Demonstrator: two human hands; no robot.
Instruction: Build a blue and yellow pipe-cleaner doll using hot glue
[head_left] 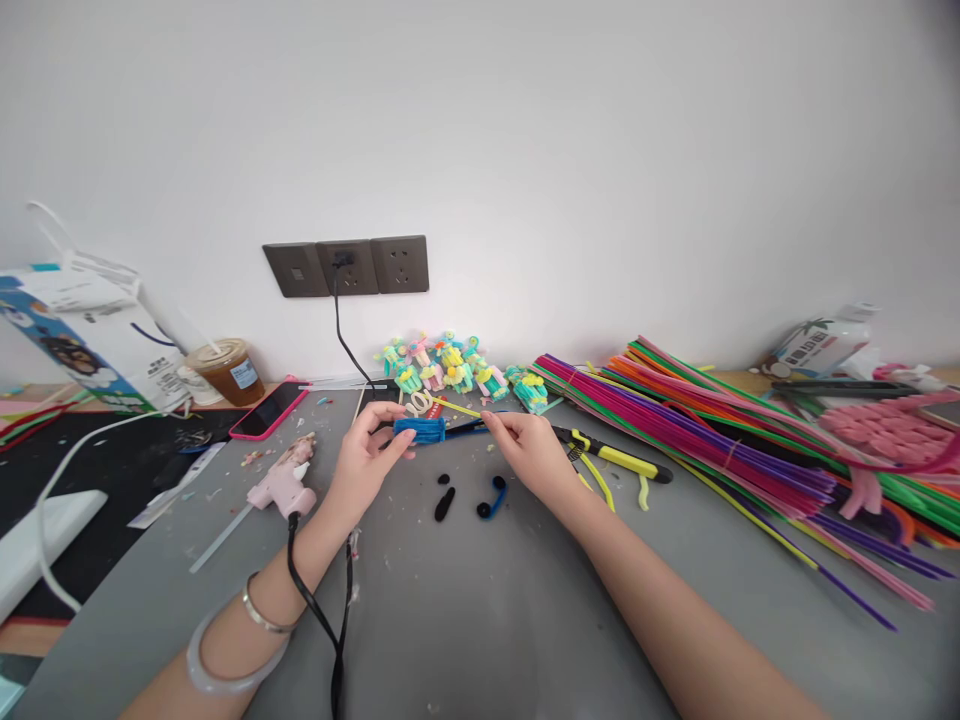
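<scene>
My left hand [375,445] grips a short bundle of blue pipe cleaners [421,431] between thumb and fingers. To its right, my right hand [531,448] is closed in a pinch on a thin pipe cleaner; a yellow strip [459,408] and a dark blue length [466,428] both reach its fingertips, and I cannot tell which is held. A cream coil [419,402] shows just above the bundle. Below the hands lie a black fuzzy piece [445,505], a small black dot [444,479] and a curved blue piece with black rolled ends [495,497].
A pink glue gun [283,487] with a black cord lies left, near a phone [270,410] and a drink cup [229,372]. Yellow-black pliers [619,458] lie right, before bundled pipe cleaners [697,440]. Colourful pipe-cleaner figures [454,368] line the wall below the sockets [346,268].
</scene>
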